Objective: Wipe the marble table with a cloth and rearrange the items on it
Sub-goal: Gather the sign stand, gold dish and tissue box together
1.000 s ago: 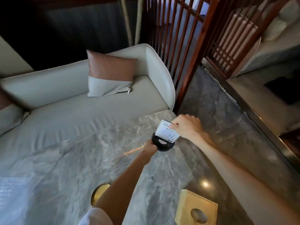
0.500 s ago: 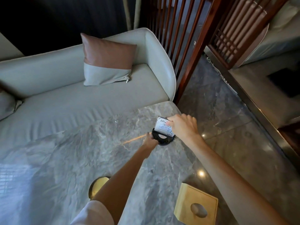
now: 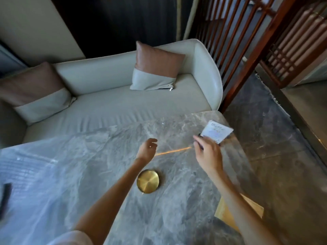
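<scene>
Two hands over the marble table (image 3: 88, 174), both bare.

1. Left hand (image 3: 147, 149): above the table's middle, palm turned inward. Fingers (image 3: 153, 140) loosely curled, holding nothing and touching nothing.
2. Right hand (image 3: 207, 153): near the table's far right corner, back toward the camera. Fingers (image 3: 196, 138) reach forward, partly spread, to the near left edge of the card (image 3: 217, 131). Motion blur hides the contact, so I cannot tell whether they pinch it or only touch it.
3. Card: white, printed, tilted, at the far right corner just beside the table's edge. A dark base (image 3: 200, 135) shows as a sliver at the fingertips, the rest hidden by the card and the hand.
4. Gold dish (image 3: 148, 181): round, flat on the marble between the two forearms, nearer the camera than both hands.
5. Wooden box (image 3: 224, 212): pale, at the near right edge, largely covered by the right forearm.
6. Dark flat object (image 3: 5, 197): at the far left edge of the view, on the table, too blurred to identify.
7. Orange streak of light (image 3: 173, 150): on the marble between the hands.
8. Sofa (image 3: 123, 105): pale, behind the table, with two cushions, one left (image 3: 35, 89) and one right (image 3: 155, 68).
9. Wooden screen (image 3: 238, 32): red-brown slats to the right of the sofa.
</scene>
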A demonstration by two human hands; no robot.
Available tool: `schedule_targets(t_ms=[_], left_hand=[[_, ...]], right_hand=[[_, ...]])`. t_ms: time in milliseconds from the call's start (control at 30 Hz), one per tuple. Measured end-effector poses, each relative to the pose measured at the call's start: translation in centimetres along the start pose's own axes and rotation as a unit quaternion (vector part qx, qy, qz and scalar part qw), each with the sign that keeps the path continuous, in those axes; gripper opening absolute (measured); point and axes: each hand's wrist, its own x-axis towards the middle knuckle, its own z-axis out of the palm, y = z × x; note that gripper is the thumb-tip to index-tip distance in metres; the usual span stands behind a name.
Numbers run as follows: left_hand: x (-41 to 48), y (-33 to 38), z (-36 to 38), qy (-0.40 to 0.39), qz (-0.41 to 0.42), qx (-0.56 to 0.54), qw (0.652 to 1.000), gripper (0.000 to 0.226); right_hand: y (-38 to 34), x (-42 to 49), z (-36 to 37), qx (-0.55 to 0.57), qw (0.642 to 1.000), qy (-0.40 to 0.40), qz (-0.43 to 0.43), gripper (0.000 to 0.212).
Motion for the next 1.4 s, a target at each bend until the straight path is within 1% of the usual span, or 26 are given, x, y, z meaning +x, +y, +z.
schedule_targets(t_ms=[67,133,200,300,400,500,567,633,733,833,933,1067,1133,1233,1300,1400], left_hand=[[-2.5,-4.3,-1.8,0.056,0.001,0.084,0.995,0.035],[-4.7,-8.5,-2.5,0.059,-0.017,0.138,0.989,0.034],[-6.2,-11.8,-2.7,0.042,-0.039,0.18,0.982,0.033],[-7.3,-14.4,-2.6,0.038,-0.061,0.193,0.979,0.034],[-7.3,-14.9,-2.3,0.043,-0.083,0.189,0.977,0.041],[-6.8,-14.4,-1.8,0.03,-0.107,0.164,0.98,0.044],[-6.4,-14.2,-1.3,0.023,-0.123,0.161,0.979,0.044],[-6.1,-14.2,-0.7,0.019,-0.13,0.159,0.978,0.04],[-5.6,-14.3,0.3,0.025,-0.124,0.149,0.981,0.032],[-5.5,-13.4,1.4,0.029,-0.124,0.132,0.983,0.028],[-4.6,-10.7,3.1,0.021,-0.096,0.14,0.985,0.027],[-2.7,-5.4,7.5,-0.007,-0.043,0.146,0.988,0.028],[-2.2,-3.0,10.3,-0.035,-0.024,0.143,0.989,0.03],[-2.0,-0.7,14.0,-0.074,-0.019,0.152,0.985,0.028],[-2.2,0.1,16.0,-0.093,-0.024,0.147,0.985,0.027],[-2.4,0.3,17.8,-0.105,-0.041,0.134,0.985,0.03]], right_hand=[[-1.2,-4.8,3.3,0.04,0.995,-0.086,0.043,0.027],[-2.2,-9.2,6.1,0.058,0.978,-0.177,0.095,0.031],[-2.8,-12.4,8.2,0.056,0.965,-0.228,0.114,0.035],[-3.2,-14.5,9.6,0.048,0.957,-0.25,0.135,0.038],[-3.2,-14.2,10.7,0.048,0.947,-0.283,0.141,0.042],[-3.7,-12.9,11.9,0.071,0.928,-0.325,0.169,0.05],[-4.1,-12.2,12.8,0.107,0.91,-0.346,0.201,0.056],[-4.5,-11.8,13.6,0.132,0.895,-0.362,0.226,0.06],[-4.8,-11.6,14.6,0.109,0.901,-0.361,0.216,0.061],[-4.6,-11.2,14.4,0.128,0.9,-0.347,0.231,0.063],[-3.0,-9.4,12.8,0.115,0.907,-0.322,0.246,0.063],[1.3,-6.4,8.7,0.103,0.922,-0.271,0.257,0.056],[4.1,-5.3,6.6,0.105,0.92,-0.247,0.285,0.053],[7.8,-4.3,4.0,0.105,0.914,-0.222,0.322,0.051],[9.6,-4.1,2.9,0.108,0.909,-0.221,0.336,0.052],[11.1,-3.9,2.4,0.11,0.899,-0.237,0.351,0.057]])
